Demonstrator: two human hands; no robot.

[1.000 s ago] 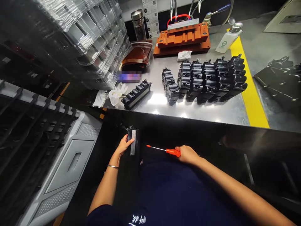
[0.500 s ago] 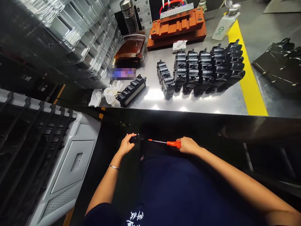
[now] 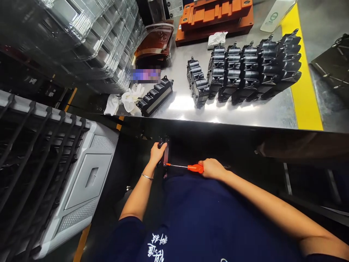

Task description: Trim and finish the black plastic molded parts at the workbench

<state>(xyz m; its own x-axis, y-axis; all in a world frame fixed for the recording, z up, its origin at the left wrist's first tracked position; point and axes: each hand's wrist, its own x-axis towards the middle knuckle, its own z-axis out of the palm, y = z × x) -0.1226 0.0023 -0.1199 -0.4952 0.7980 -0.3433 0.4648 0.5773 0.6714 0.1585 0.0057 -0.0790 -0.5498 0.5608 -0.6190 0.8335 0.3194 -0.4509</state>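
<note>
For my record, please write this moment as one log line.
left hand: holds black part; right hand: holds red tool, tip near part; bench: other parts

Def some assembly workshop: metal counter [image 3: 181, 103], matching black housings [image 3: 249, 74] in rows, orange-handled tool [image 3: 195, 168], stacked clear trays [image 3: 102, 47].

Screwdriver [image 3: 193, 167] right of held block [image 3: 166, 152]; bench [image 3: 181, 72] beyond; fixture [image 3: 215, 18] on bench.

By the bench's [image 3: 196, 115] front left corner, crumpled white gloves [image 3: 129, 100]. Toward the back edge, a slotted orange block [image 3: 215, 17] and white cloth [image 3: 217, 40]. Reaching the front edge, yellow tape [image 3: 307, 105].
</note>
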